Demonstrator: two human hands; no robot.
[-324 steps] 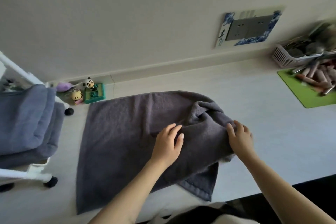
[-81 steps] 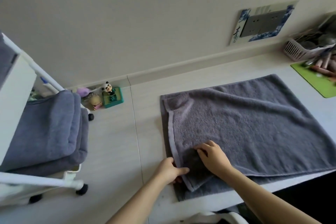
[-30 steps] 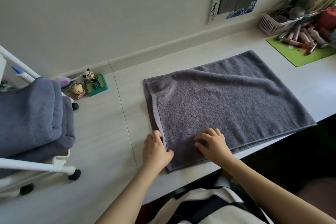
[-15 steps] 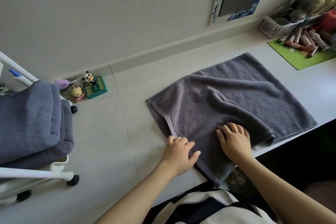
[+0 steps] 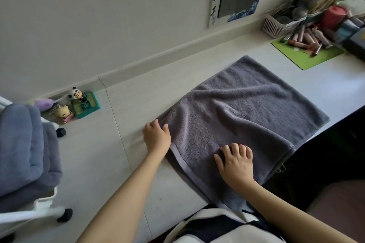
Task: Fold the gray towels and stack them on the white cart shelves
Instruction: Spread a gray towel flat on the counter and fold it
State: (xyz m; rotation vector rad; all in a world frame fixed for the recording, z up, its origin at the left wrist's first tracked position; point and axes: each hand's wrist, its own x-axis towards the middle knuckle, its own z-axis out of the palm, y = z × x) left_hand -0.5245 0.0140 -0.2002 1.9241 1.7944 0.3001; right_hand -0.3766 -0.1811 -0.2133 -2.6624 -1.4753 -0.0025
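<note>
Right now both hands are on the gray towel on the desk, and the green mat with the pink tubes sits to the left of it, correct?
Not quite. In the head view the green mat lies to the right of the gray towel, not the left. The left hand and right hand are both on it.

Fuzzy terry cloth towel (image 5: 243,116), smooth matt pale countertop (image 5: 138,108)
</note>
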